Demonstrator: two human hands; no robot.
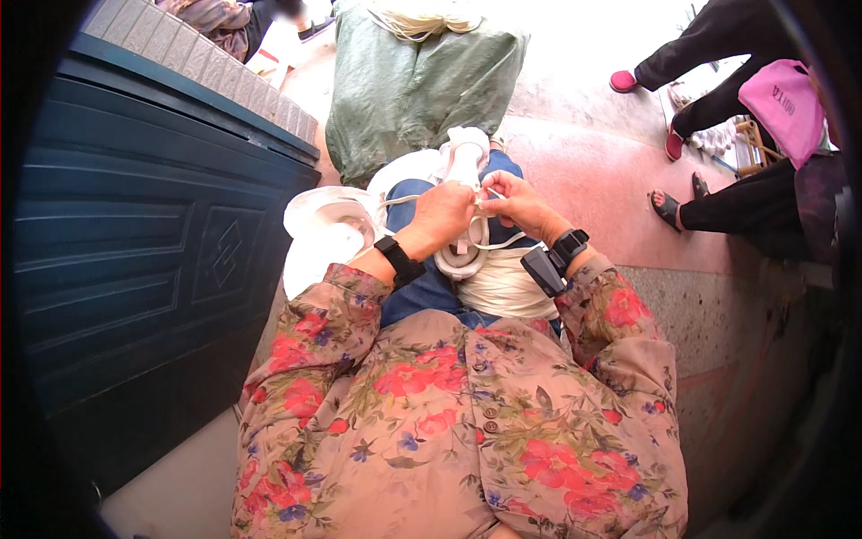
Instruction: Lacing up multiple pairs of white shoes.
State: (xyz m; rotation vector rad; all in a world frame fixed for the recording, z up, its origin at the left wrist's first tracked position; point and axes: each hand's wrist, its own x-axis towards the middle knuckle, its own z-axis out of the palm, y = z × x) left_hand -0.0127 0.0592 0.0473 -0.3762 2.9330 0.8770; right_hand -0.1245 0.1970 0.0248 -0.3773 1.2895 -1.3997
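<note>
A white shoe [464, 169] lies across my lap, with its toe pointing away from me and its round opening toward me. Over its middle, my left hand [440, 218] is closed, thumb and fingers pinching a white shoelace. Close beside it, my right hand [523, 205] pinches the same shoelace [503, 244] between thumb and fingers; a loop hangs below toward the bundle. On my right thigh rests a thick bundle of cream laces [509, 289]. More white shoes [328, 220] sit at my left; their outlines are washed out by glare.
A large green woven sack [417, 99] stands ahead, with another lace bundle [426, 20] on top. The dark blue panelled door [153, 207] is at my left. Several people are nearby; at right, legs in black trousers [745, 211] and a pink cloth item [783, 110] show.
</note>
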